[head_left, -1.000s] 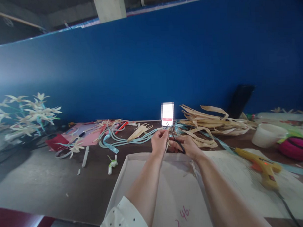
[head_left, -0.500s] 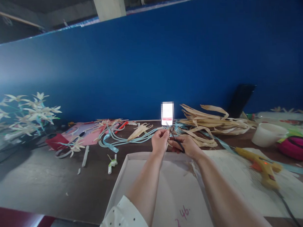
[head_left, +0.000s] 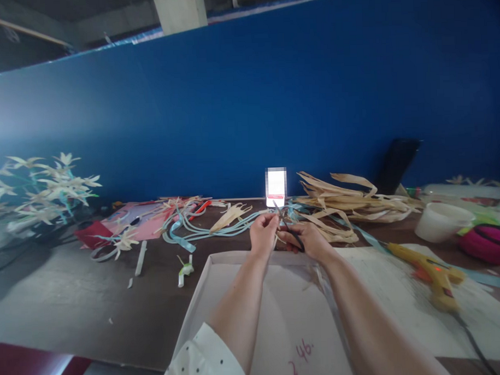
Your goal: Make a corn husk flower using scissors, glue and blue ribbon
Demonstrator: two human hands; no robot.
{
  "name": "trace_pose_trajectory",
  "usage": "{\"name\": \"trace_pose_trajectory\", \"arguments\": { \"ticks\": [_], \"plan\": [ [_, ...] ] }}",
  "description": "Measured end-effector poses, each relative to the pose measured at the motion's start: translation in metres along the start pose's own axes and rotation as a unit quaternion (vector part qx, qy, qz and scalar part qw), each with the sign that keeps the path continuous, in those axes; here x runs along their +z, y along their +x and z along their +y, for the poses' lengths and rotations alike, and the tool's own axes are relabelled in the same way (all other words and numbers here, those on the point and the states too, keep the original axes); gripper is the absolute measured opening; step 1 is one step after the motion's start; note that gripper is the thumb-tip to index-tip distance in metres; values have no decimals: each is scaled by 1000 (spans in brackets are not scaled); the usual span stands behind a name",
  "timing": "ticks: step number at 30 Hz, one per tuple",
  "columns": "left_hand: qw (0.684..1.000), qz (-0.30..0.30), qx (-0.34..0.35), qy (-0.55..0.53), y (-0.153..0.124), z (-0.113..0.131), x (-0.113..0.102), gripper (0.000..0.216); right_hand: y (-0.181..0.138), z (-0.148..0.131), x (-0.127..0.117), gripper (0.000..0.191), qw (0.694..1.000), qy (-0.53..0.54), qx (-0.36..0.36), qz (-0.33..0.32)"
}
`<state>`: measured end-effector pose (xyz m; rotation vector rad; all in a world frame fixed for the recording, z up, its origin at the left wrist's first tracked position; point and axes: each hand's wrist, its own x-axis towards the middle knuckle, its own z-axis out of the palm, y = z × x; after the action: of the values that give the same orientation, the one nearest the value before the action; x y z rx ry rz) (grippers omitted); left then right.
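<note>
Just above the far rim of the white box (head_left: 236,256), the left hand (head_left: 263,233) pinched a pale strip (head_left: 277,239) tight between its fingertips. The right hand (head_left: 308,242) was closed round black scissors (head_left: 290,230), blades at the strip. Trimming seemed under way; a clean snip would call for a taut strip.

Yellow glue gun (head_left: 436,276) lies on a white sheet (head_left: 380,278), right of the white tray (head_left: 204,298). White cup (head_left: 442,222) stands beside a pink round object (head_left: 487,245). Dried husk pile (head_left: 357,203) lies by the blue wall (head_left: 247,111). Light blue ribbons (head_left: 194,230) loose on the dark table (head_left: 73,292). Paper flowers (head_left: 45,186) far left
</note>
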<state>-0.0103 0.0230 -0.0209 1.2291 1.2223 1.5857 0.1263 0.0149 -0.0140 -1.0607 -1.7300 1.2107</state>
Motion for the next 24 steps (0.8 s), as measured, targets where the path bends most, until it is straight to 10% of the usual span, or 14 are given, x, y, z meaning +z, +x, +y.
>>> {"name": "trace_pose_trajectory", "arguments": {
  "ticks": [24],
  "plan": [
    [998,-36,-8,52,0,-4,4,19,6,15,-3,64,969,235,12,81]
  ]
}}
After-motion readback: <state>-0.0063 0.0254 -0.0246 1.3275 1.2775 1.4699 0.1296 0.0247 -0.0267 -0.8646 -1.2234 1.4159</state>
